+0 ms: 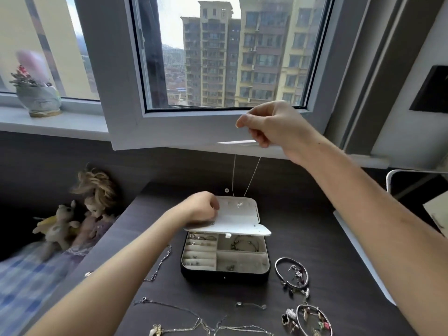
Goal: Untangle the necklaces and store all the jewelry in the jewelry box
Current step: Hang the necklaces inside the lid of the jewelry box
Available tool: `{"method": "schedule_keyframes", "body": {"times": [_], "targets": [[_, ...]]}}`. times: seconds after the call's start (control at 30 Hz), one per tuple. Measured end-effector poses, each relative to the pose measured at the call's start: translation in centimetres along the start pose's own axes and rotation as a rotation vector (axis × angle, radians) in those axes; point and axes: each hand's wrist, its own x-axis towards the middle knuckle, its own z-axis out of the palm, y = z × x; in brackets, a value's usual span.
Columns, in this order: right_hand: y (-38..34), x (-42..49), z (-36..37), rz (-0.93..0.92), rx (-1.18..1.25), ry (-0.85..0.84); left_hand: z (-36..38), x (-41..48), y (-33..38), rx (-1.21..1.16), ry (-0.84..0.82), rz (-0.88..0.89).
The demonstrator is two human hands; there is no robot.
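One necklace (234, 175) being dangled over the jewelry box (225, 275)
It's being pinched up high by the right hand (271, 124), chain hanging down to the lid (242, 219), which is being gripped by the left hand (202, 206) lower down.

Right hand (271, 124) raised, pinching (thumb to forefinger), left hand (203, 207) low, curled

Potted plant (36, 93) on windowsill (72, 122), upper left. Doll (97, 204) and plush toy (60, 224), lower left. Open window (218, 127), top centre, shows apartment towers (230, 57).
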Motion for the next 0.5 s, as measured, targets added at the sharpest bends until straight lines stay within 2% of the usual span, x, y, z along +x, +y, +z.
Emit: {"method": "schedule_keyframes", "body": {"times": [0.13,0.33,0.4,0.5], "targets": [[1.5,1.4,2.1,0.022,0.008,-0.031,1.4,1.4,-1.0,-0.020,0.076,-0.025],[4.3,3.1,4.1,0.057,-0.005,-0.047,2.0,2.2,-1.1,0.015,0.021,-0.075],[4.7,3.4,4.4,0.056,0.018,-0.044,2.6,2.3,-1.3,0.036,0.082,-0.068],[4.9,3.8,4.7,0.045,0.050,-0.041,3.4,1.8,-1.5,-0.016,0.296,0.019]]}}
